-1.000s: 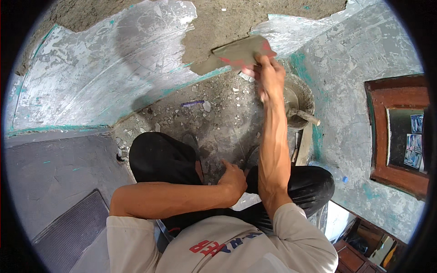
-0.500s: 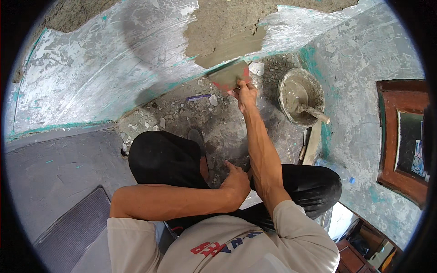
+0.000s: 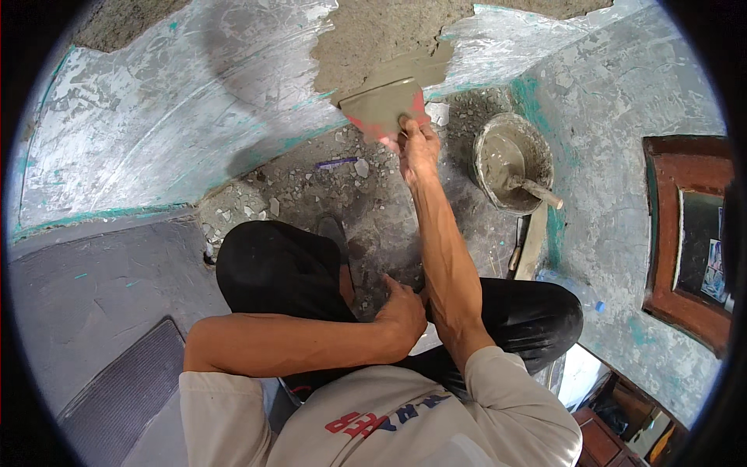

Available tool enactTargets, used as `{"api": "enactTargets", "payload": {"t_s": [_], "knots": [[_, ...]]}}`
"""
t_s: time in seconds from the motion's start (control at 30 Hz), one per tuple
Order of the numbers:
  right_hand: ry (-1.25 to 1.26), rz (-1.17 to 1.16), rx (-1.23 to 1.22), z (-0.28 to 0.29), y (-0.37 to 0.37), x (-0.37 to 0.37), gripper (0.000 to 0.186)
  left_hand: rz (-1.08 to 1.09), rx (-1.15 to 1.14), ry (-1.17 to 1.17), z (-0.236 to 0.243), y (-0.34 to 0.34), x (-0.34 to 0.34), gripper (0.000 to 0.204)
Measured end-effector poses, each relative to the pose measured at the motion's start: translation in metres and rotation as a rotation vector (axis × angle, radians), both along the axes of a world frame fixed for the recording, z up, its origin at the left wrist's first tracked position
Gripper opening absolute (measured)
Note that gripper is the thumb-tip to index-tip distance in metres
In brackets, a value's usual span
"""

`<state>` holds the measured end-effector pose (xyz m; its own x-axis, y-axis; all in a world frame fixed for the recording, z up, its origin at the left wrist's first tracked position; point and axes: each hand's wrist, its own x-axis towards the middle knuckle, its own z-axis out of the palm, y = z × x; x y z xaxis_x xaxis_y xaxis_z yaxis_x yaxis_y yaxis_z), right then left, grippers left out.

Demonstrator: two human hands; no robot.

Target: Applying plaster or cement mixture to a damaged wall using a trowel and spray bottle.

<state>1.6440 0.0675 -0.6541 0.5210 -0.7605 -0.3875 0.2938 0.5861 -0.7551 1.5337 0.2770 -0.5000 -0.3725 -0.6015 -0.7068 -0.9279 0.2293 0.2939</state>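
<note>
My right hand [image 3: 420, 149] is closed around a wide red scraper [image 3: 383, 107], thumb on top of its mortar-smeared face. The scraper's straight edge is against the lower part of the wall, at the wet grey mortar patch [image 3: 408, 68]. Beyond that patch the wall is rough and bare, between areas of flaking white and green paint. My left hand [image 3: 402, 311] lies between my knees beside my right forearm. Its index finger is stretched out and nothing shows in it; the other fingers are partly hidden.
A mortar-crusted bucket [image 3: 481, 167] stands to the right, a wooden-handled tool [image 3: 537, 190] leaning in it. Plaster chips and a purple strip [image 3: 336, 163] lie along the wall's foot. By the right wall are another hand tool [image 3: 515, 253], a board [image 3: 532, 243] and a plastic bottle [image 3: 572, 289].
My right hand has moved the scraper up the wall and slightly left, from the wall's foot onto the mortar patch. My left hand stays in place.
</note>
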Motion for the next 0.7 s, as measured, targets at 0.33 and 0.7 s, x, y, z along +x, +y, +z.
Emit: {"api": "enactTargets", "payload": {"t_s": [0.33,0.7], "knots": [[0.157,0.042,0.048,-0.029,-0.012,-0.021,0.033,-0.027,0.099,0.034,-0.004,-0.003,-0.007,0.039],[0.053,0.065,-0.095,0.063,0.046,0.001,0.022,-0.02,0.082,-0.004,0.005,0.001,0.0,0.04]]}}
